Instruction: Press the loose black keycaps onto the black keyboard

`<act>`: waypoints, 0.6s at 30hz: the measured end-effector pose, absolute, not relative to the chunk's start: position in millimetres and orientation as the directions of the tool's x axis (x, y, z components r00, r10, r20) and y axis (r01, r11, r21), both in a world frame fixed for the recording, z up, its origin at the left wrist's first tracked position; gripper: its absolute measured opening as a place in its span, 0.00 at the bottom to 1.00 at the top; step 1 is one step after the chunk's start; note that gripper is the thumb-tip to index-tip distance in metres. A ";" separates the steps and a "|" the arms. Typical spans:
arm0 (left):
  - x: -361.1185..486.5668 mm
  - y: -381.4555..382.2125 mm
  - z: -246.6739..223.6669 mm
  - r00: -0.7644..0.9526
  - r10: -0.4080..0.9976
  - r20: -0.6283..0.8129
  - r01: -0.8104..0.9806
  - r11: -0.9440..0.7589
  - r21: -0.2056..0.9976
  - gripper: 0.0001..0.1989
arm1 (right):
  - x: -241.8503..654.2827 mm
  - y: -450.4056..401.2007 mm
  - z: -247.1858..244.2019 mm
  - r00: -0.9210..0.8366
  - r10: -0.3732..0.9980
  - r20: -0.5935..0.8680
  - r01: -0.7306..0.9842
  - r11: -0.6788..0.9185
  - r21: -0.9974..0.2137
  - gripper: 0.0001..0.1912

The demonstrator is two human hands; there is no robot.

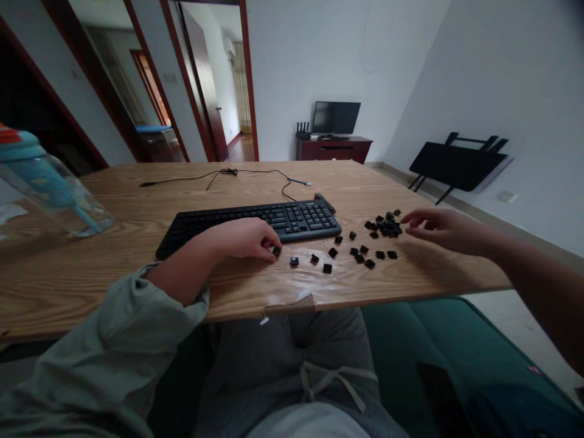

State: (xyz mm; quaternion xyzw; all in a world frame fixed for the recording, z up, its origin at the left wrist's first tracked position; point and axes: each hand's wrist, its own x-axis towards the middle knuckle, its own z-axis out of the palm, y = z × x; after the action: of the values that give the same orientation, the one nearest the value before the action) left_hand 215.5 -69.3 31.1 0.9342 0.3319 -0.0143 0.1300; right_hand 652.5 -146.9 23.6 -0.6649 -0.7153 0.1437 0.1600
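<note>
A black keyboard (296, 220) lies on the wooden table (246, 286). My left hand (249, 239) is at its front edge, thumb and fingertips closed on a small black keycap (276, 251). To the right of that hand, several loose keycaps are scattered, among them one with a pale spot (294, 261) and another nearer the table edge (327, 268). Farther right is a dense pile of black keycaps (389, 226). Just right of the pile hovers or rests my right hand (429, 228), its fingers apart and slightly curled, with nothing visible between them.
A clear bottle with a light blue top (50, 182) stands at the left. Behind the keyboard runs a black cable (260, 171), near a thin pen-like item (300, 182). A torn piece of tape (301, 299) sits on the front edge of the table.
</note>
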 end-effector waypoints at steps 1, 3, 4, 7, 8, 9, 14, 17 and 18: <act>215.7 -68.8 30.5 0.773 0.622 -0.124 0.631 -0.735 0.249 0.16 | 651.7 -150.1 19.8 -0.099 0.995 0.009 0.913 0.094 -0.397 0.26; 215.2 -67.1 29.3 0.762 0.630 -0.149 0.644 -0.714 0.275 0.17 | 646.5 -153.7 12.6 -0.161 0.985 -0.055 0.917 0.129 -0.377 0.25; 214.6 -66.0 28.9 0.756 0.634 -0.162 0.651 -0.704 0.284 0.18 | 643.1 -154.6 9.8 -0.182 0.980 -0.077 0.913 0.139 -0.383 0.25; 212.6 -63.1 28.7 0.747 0.639 -0.186 0.663 -0.689 0.295 0.19 | 634.2 -155.1 5.3 -0.210 0.972 -0.107 0.898 0.148 -0.414 0.24; 212.0 -62.6 28.9 0.746 0.639 -0.188 0.663 -0.689 0.293 0.19 | 632.6 -154.8 4.7 -0.216 0.970 -0.116 0.900 0.152 -0.408 0.22; 211.5 -62.3 29.2 0.748 0.637 -0.189 0.662 -0.691 0.292 0.19 | 631.7 -154.4 4.5 -0.222 0.967 -0.125 0.905 0.157 -0.395 0.20; 211.7 -65.4 32.7 0.763 0.643 -0.072 0.636 -0.724 0.267 0.21 | 628.4 -152.6 7.4 -0.249 0.962 -0.108 0.908 0.193 -0.373 0.17; 213.9 -68.9 35.4 0.771 0.635 0.046 0.612 -0.759 0.222 0.19 | 618.5 -152.7 13.2 -0.227 0.973 -0.053 0.880 0.181 -0.439 0.18; 214.6 -69.6 35.7 0.774 0.629 0.071 0.606 -0.769 0.204 0.18 | 614.0 -152.7 15.0 -0.224 0.974 -0.027 0.865 0.186 -0.467 0.19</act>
State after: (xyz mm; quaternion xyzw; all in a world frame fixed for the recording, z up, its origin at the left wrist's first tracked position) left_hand 214.6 -69.6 35.7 0.9380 0.3293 0.0675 0.0849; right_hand 614.0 -152.7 15.0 -0.6072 -0.7571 0.1963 0.1397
